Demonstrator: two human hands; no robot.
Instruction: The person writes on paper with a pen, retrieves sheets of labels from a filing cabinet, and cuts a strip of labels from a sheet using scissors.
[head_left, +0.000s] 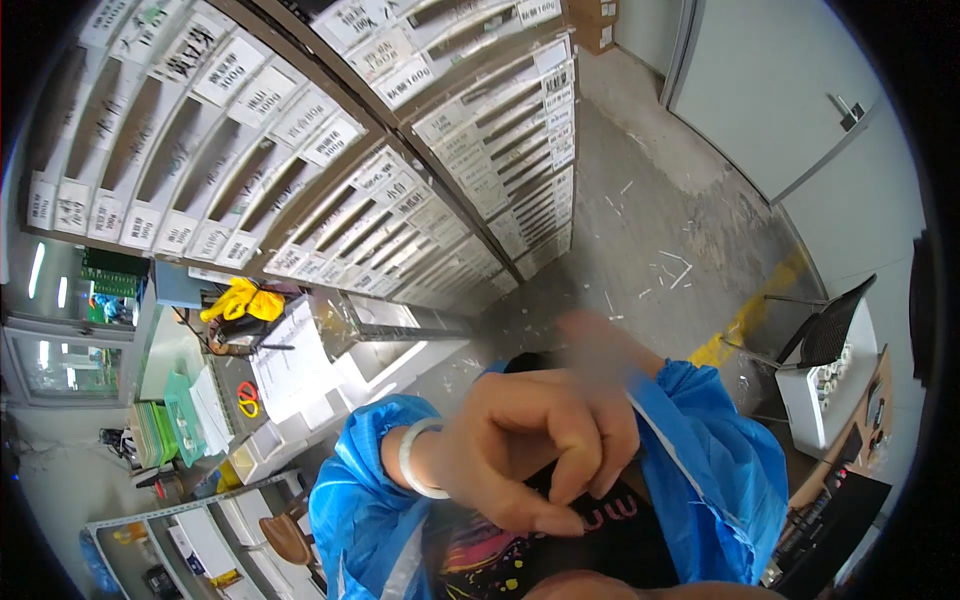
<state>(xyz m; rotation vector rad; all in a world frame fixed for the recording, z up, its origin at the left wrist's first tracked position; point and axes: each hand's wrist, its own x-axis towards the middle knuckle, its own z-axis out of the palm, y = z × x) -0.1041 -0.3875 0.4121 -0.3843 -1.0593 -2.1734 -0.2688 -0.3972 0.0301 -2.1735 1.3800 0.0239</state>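
My left hand (536, 454), with a pale bangle at the wrist, is raised in front of my chest. Its fingers are curled, with a gap between thumb and fingertips, and nothing shows between them. Behind and beside it, my right hand (600, 349) is a blur near the right cuff; its fingers and anything in them cannot be made out. Both arms wear the sleeves of a blue jacket (712, 465), open over a black printed shirt (622, 525).
Tall racks of labelled slots (330, 187) stand ahead and left. A desk at left bears papers (296, 364), scissors (247, 399), a yellow bag (244, 300) and a green basket (184, 416). Paper scraps litter the floor (637, 225). A black chair (825, 322) and white bin (817, 405) are at right.
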